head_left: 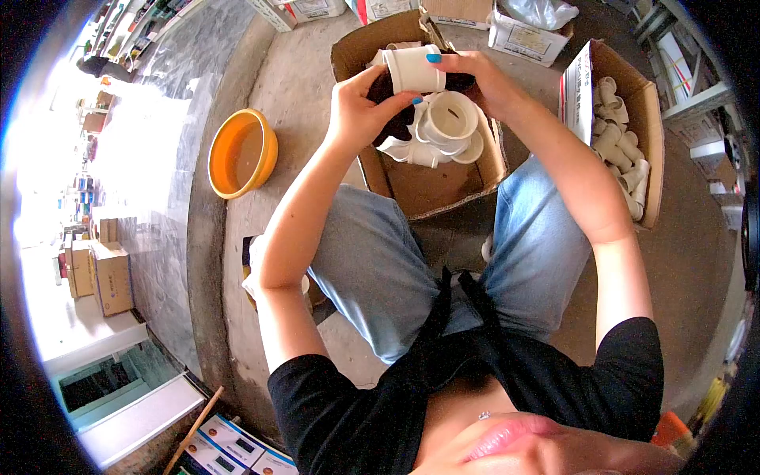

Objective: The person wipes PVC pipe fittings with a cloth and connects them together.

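Observation:
Both hands hold one white pipe fitting [416,70], a short wide cylinder with raised rims, above an open cardboard box [431,188]. My left hand [362,107] grips its left end, the thumb underneath and toward the middle. On the right end is my right hand [473,77], its thumb lying on top near the rim. Dark material, perhaps cloth or gloves, shows around the fingers, and some fingertips are hidden. Just below the held fitting, more white fittings [451,119] lie in the box, one with its round opening facing up.
An orange basin [271,154] stands on the floor at the left. To the right, a second cardboard box [651,142] holds several white elbow fittings [621,150]. More boxes [526,39] line the top edge. Shelving [697,103] is at the far right.

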